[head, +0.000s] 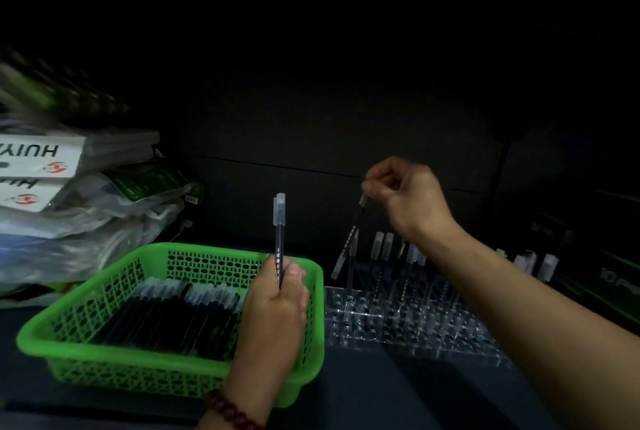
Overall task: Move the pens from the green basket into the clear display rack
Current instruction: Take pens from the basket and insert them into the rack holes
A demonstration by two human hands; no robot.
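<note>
Light, stiff, slick pens (166, 318): left hand (273, 308) gripping one upright over near-left basket (121, 374), right hand (405, 194) pinching another by cap above rack (398, 329) (probably safer held mid-barrel)

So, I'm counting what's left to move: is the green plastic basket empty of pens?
No, a heap of dark pens with clear caps lies in the green plastic basket.
</note>
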